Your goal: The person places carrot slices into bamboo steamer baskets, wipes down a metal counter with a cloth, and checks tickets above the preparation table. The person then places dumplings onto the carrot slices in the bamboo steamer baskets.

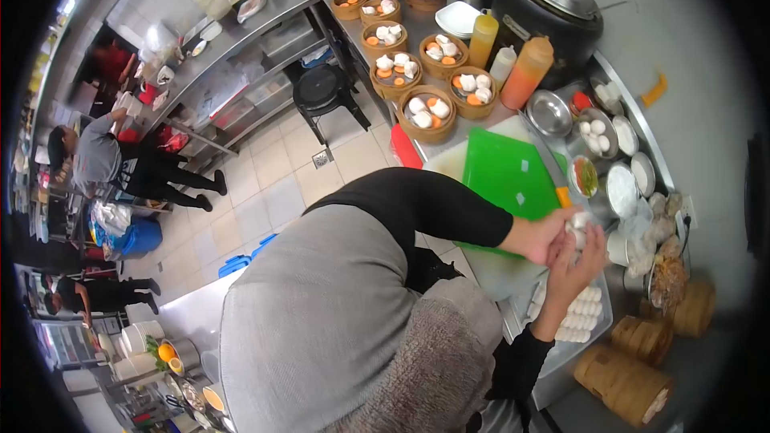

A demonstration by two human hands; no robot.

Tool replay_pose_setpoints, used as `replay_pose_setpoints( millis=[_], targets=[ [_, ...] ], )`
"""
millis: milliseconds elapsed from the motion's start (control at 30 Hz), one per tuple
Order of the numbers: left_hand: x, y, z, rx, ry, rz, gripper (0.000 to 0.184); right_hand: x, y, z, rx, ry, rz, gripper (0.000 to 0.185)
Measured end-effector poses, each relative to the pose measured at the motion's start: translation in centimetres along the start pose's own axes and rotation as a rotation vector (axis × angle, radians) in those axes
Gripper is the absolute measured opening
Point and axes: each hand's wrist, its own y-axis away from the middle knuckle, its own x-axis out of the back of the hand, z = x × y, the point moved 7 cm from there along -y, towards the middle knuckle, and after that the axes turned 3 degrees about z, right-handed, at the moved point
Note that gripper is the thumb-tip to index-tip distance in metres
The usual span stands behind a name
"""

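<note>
Both my hands come together above the right edge of the green cutting board. Round white dough balls (579, 224) sit between them. My left hand (544, 237), at the end of a black sleeve, is closed around the dough from the board side. My right hand (579, 265) reaches up from below, its fingers curled against the same pieces. Under my right forearm lies a tray (605, 322) with several rows of small white dough pieces. The green cutting board (505, 180) carries a few small pale scraps, and a knife (547, 148) with an orange handle rests along its edge.
Bamboo steamers (425, 132) with white pieces and orange slices stand past the board, beside squeeze bottles (528, 72) and a large cooker (553, 12). Metal bowls (549, 112) line the wall. More steamers (622, 385) lie lower right. A black stool (322, 90) and co-workers (104, 152) are left.
</note>
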Motion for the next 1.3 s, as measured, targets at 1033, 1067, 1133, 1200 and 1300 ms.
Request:
replay_pose_setpoints(
  millis=[1033, 1067, 1133, 1200, 1300],
  targets=[
    [23.0, 59.8, 74.6, -1.241, -0.49, 0.864, 0.037, -33.4, 1.2, -28.2, -0.423, -0.447, -0.601, 0.038],
    [24.2, 59.2, 76.7, -1.212, -0.494, 0.856, 0.037, -33.4, 1.1, -28.6, -0.571, -0.431, -0.546, 0.034],
    [23.7, 57.6, 80.3, -1.303, -1.32, 0.857, 0.035, -34.0, 1.9, -29.4, -0.745, -0.383, -0.492, 0.031],
    [25.1, 56.6, 81.4, -1.158, -1.594, 0.95, 0.03, -34.5, 2.9, -29.1, -0.819, -0.323, -0.315, 0.028],
    [24.9, 56.8, 82.1, -1.451, -2.064, 0.803, 0.027, -32.8, 0.8, -31.0, -0.705, -0.15, -0.257, 0.027]
  ],
)
